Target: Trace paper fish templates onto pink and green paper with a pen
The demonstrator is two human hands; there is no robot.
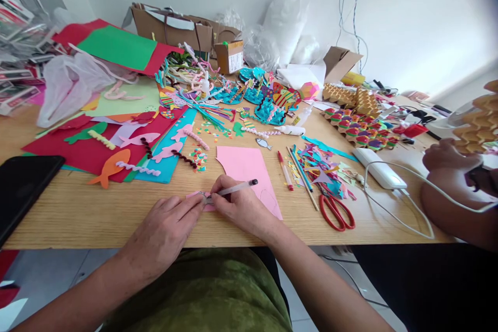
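Note:
My right hand point(237, 205) is closed around a clear-barrelled pen with a black end point(243, 185), its tip end hidden among the fingers. Close beside it, my left hand point(167, 223) has its fingers pressed together, the fingertips holding down a small pink piece of paper point(210, 208). A greyish patch on that piece is mostly covered by the fingers. Partly under my right forearm lies a larger pink sheet point(247, 163) with a faint curved outline. Beyond it rests a small white fish cutout point(263, 143).
Red-handled scissors point(337, 212), a red pen point(285, 170), pencils point(301, 168) and paper scraps point(322, 166) lie to the right. Coloured fish cutouts point(111, 167) cover sheets at left, near a black phone point(27, 187). A cabled white power bank point(379, 167) sits near another person's arm point(455, 202).

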